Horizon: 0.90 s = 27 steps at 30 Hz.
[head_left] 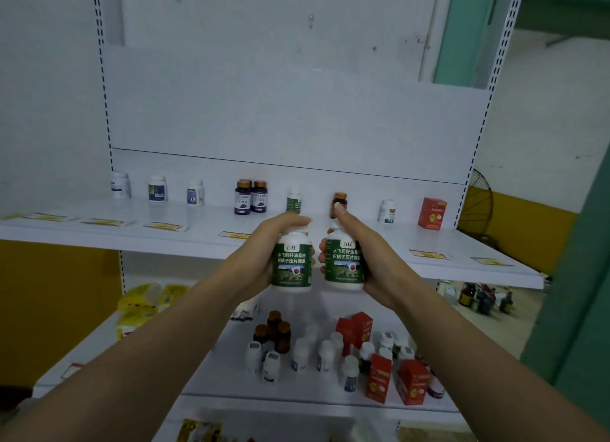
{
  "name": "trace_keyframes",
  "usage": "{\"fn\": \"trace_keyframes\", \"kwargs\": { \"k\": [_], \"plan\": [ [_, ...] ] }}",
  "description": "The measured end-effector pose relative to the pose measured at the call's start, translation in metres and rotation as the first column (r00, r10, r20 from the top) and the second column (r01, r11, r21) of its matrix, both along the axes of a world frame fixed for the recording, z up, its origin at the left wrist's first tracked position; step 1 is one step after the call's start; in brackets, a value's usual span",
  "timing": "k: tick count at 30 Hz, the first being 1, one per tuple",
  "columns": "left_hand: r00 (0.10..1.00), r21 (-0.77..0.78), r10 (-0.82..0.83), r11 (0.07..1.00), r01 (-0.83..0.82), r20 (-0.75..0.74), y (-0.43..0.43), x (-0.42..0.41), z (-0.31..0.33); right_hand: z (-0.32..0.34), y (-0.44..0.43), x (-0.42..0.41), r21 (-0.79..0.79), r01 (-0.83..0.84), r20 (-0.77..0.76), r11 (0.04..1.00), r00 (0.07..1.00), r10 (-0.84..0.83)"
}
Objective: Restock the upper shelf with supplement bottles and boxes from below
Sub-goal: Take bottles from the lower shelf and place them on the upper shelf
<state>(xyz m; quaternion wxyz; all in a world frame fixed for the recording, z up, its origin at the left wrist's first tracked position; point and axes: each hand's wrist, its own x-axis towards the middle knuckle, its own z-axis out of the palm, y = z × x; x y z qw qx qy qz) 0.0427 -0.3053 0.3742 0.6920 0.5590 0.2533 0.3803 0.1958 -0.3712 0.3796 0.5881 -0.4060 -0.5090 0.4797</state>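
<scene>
My left hand [260, 243] grips a white bottle with a green label [292, 263], held upright in front of the upper shelf's edge. My right hand [366, 256] holds a second, matching green-label bottle [343, 263] right beside it. Both bottles hang at the height of the upper shelf [198, 233]. Along that shelf's back stand several bottles: white ones [157, 188], dark purple-label ones [251, 197], a green-label one [293, 199], an amber one [340, 201], plus a red box [432, 213]. The lower shelf [211, 369] carries several white and brown bottles [274, 329] and red boxes [378, 377].
Yellow packets [145, 304] lie at the lower shelf's left. Yellow price tags [429, 254] line the upper shelf's front edge. Perforated uprights [488, 111] frame the unit. A fan [477, 204] and a green wall [574, 276] are to the right.
</scene>
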Motion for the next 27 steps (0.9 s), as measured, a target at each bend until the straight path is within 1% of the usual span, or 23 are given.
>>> {"fn": "trace_keyframes", "kwargs": {
  "k": [3,7,13,16,21,27],
  "plan": [
    [0.997,0.027,-0.063,0.998,0.064,-0.032,0.008,-0.005,0.002,0.002,0.009,-0.001,-0.030,-0.014,0.004,0.999,1.000,0.015],
    [0.994,0.105,-0.085,0.990,0.092,-0.076,0.024,-0.008,0.010,0.008,0.028,-0.004,-0.052,0.049,0.068,0.997,0.997,-0.046],
    [0.993,0.179,-0.067,0.980,0.083,-0.093,0.066,-0.001,0.016,0.015,0.061,-0.004,0.016,0.076,0.132,0.997,0.988,-0.077],
    [0.990,0.227,-0.004,0.973,0.037,-0.142,0.091,0.009,0.017,0.017,0.086,0.007,0.001,0.131,0.208,0.991,0.970,-0.128],
    [0.962,0.301,0.107,0.953,-0.027,-0.250,0.149,0.031,0.015,0.017,0.145,0.043,0.045,0.257,0.363,0.965,0.896,-0.255],
    [0.926,0.319,0.219,0.940,-0.116,-0.307,0.223,0.074,0.007,0.011,0.228,0.089,0.041,0.287,0.460,0.957,0.845,-0.273]
  ]
}}
